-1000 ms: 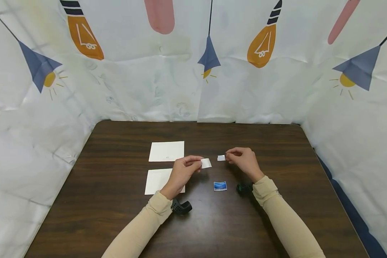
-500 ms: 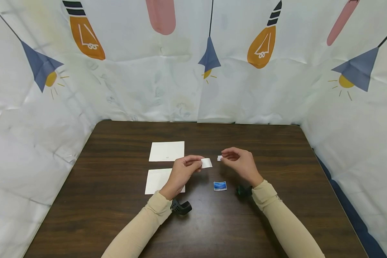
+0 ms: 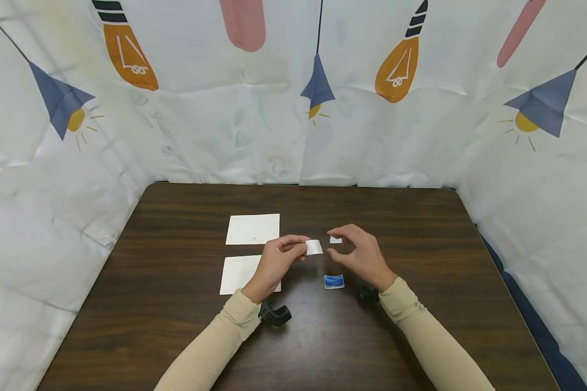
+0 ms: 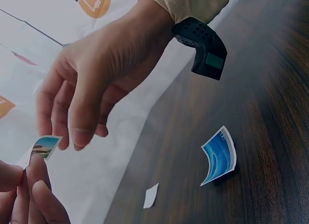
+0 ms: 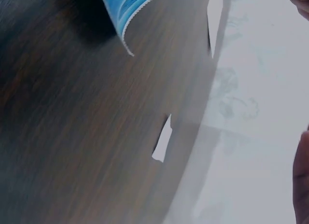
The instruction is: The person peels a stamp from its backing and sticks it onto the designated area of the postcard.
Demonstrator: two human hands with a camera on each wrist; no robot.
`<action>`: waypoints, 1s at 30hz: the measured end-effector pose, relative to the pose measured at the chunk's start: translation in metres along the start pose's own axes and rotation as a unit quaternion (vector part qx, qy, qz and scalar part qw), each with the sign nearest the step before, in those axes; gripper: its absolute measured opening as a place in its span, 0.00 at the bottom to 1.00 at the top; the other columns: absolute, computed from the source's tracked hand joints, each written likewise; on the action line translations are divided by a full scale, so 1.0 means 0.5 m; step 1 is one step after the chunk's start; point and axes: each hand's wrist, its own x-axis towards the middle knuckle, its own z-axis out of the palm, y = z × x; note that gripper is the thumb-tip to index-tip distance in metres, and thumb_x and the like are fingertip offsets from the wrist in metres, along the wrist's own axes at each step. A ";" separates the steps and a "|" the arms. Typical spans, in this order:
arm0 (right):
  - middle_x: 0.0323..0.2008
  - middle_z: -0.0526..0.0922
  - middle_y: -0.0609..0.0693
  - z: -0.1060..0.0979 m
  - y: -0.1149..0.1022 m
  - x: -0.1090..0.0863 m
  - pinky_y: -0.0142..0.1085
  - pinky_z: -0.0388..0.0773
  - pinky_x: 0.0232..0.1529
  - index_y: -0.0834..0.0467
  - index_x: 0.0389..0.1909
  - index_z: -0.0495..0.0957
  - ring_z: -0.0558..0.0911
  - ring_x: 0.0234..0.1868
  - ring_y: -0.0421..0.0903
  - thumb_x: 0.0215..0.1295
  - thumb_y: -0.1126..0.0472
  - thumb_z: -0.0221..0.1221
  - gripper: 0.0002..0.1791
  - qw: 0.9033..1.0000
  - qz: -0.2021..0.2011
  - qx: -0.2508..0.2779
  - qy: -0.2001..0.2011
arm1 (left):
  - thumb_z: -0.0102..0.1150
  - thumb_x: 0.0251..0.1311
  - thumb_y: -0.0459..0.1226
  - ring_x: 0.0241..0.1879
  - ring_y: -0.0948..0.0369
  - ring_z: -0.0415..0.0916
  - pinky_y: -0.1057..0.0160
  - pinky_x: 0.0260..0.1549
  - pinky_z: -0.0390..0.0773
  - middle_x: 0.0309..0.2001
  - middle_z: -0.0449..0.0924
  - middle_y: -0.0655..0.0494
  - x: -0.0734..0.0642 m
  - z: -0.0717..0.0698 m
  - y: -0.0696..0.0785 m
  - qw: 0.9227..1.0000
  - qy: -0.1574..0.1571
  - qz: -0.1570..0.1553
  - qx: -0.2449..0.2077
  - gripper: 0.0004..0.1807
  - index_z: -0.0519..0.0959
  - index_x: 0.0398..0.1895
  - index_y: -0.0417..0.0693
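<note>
My left hand [image 3: 278,264] pinches a postage stamp [image 3: 314,247] between thumb and fingers, its white back upward in the head view. The left wrist view shows the printed scenic side of that stamp [image 4: 46,145]. My right hand [image 3: 364,254] hovers just right of it, thumb and index finger spread apart with nothing between them. Behind those fingers a small scrap of white paper [image 3: 336,240] lies on the table. A blue stamp [image 3: 334,282] with curled edges lies nearer to me, between the two forearms; it also shows in the left wrist view [image 4: 219,156].
Two white sheets lie on the left of the dark wooden table [image 3: 176,326]: a far one [image 3: 252,229] and a near one [image 3: 238,275], partly covered by my left hand. A patterned white curtain [image 3: 274,136] surrounds the table's back and sides.
My right hand has moved left from the paper scrap toward the held stamp, and its thumb and index finger have spread apart. The left hand stays almost still, holding the stamp.
</note>
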 end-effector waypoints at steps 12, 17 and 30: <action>0.44 0.83 0.53 0.009 -0.013 0.001 0.38 0.87 0.43 0.58 0.47 0.83 0.82 0.45 0.46 0.49 0.69 0.77 0.22 0.986 -0.136 -0.089 0.021 | 0.65 0.68 0.35 0.39 0.62 0.84 0.66 0.47 0.88 0.50 0.89 0.45 0.003 0.002 -0.008 1.000 -0.010 -0.005 -0.025 0.13 0.85 0.53 0.38; 0.42 0.83 0.52 0.009 -0.018 0.002 0.38 0.85 0.45 0.58 0.44 0.84 0.81 0.44 0.46 0.50 0.71 0.76 0.19 0.979 -0.173 -0.107 0.017 | 0.65 0.68 0.34 0.39 0.62 0.84 0.66 0.47 0.88 0.49 0.89 0.46 0.003 0.005 -0.011 1.000 -0.010 -0.007 -0.028 0.14 0.85 0.53 0.37; 0.40 0.82 0.50 0.000 -0.020 0.001 0.34 0.84 0.41 0.58 0.39 0.84 0.80 0.41 0.44 0.53 0.71 0.72 0.13 0.960 -0.245 -0.133 0.001 | 0.65 0.68 0.33 0.38 0.63 0.84 0.71 0.42 0.87 0.48 0.89 0.45 0.008 0.005 -0.028 1.000 -0.008 -0.015 -0.023 0.12 0.86 0.51 0.37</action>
